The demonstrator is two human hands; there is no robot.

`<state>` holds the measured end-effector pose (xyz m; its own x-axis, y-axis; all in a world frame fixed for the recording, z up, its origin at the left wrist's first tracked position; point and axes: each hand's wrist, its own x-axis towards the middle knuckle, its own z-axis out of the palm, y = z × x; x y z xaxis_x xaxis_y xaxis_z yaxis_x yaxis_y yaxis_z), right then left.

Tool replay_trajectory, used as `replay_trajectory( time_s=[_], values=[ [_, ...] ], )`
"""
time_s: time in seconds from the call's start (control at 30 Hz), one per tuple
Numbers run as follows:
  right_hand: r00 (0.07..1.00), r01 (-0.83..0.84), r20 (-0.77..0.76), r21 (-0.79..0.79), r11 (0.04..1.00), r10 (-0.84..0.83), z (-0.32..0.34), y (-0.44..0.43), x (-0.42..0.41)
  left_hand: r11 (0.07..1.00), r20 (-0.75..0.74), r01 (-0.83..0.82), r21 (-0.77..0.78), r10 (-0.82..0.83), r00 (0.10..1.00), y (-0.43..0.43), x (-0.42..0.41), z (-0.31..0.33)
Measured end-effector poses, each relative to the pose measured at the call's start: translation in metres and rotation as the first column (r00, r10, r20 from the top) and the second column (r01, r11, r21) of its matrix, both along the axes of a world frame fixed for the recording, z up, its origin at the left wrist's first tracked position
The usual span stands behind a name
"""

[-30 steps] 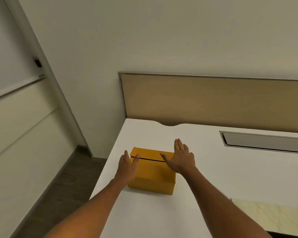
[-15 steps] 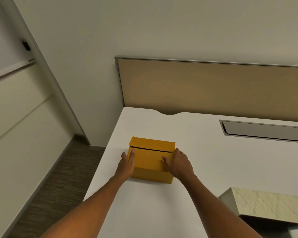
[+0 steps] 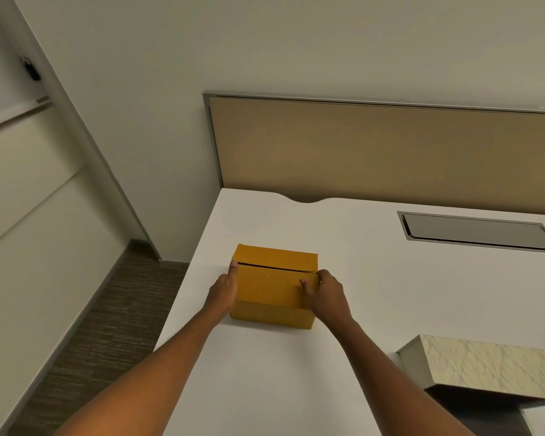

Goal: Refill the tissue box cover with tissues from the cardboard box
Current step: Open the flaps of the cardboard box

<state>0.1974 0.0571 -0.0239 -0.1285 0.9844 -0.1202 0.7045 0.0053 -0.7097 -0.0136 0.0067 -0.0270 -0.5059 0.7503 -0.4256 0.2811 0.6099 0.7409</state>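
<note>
A small yellow-brown cardboard box (image 3: 272, 286) stands on the white desk (image 3: 375, 278) near its left edge, its top flaps closed with a thin dark slit between them. My left hand (image 3: 225, 286) lies flat against the box's left side, thumb at the top edge. My right hand (image 3: 323, 292) grips the right end of the near flap, thumb on top and fingers curled over the corner. The tissue box cover (image 3: 488, 368), pale with a textured marble look, sits at the lower right, partly cut off by the frame. No tissues show.
A tan divider panel (image 3: 390, 152) runs along the desk's back edge. A grey recessed cable tray lid (image 3: 479, 231) lies flush in the desk at the right. The desk's left edge drops to dark carpet (image 3: 107, 325) beside a white wall.
Both hands came down from hovering over the box and closed onto its two sides. My right fingers have curled over the flap's right corner. The tissue box cover came into view as my head tilted.
</note>
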Motion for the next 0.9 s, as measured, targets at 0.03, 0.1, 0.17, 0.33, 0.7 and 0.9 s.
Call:
replay_trajectory(
  time_s=[0.03, 0.1, 0.17, 0.33, 0.7, 0.9],
  values=[
    [1.0, 0.009, -0.022, 0.019, 1.0, -0.009, 0.001, -0.002, 0.001, 1.0, 0.008, 0.002, -0.007, -0.002, 1.0, 0.001, -0.001, 0.002],
    [0.997, 0.032, -0.077, 0.055, 0.998, -0.028, 0.003, -0.007, 0.003, 1.0, 0.041, 0.011, -0.023, -0.01, 0.999, 0.004, -0.004, 0.005],
    [0.988, 0.066, -0.145, 0.069, 0.995, -0.056, 0.005, -0.015, 0.007, 0.999, 0.115, -0.006, -0.032, 0.01, 0.993, 0.006, -0.009, 0.005],
    [0.965, 0.11, -0.237, -0.024, 0.994, -0.112, 0.007, -0.028, 0.014, 0.995, 0.35, -0.099, -0.011, 0.097, 0.932, 0.008, -0.018, 0.01],
    [0.992, -0.012, -0.128, -0.205, 0.979, -0.015, 0.0, -0.034, 0.019, 0.986, 0.541, 0.112, -0.122, -0.029, 0.841, 0.005, -0.034, 0.024],
    [0.977, -0.151, 0.129, -0.153, 0.977, 0.172, -0.008, -0.037, 0.013, 0.977, 0.241, 0.178, -0.119, -0.145, 0.96, 0.009, -0.027, 0.015]
  ],
)
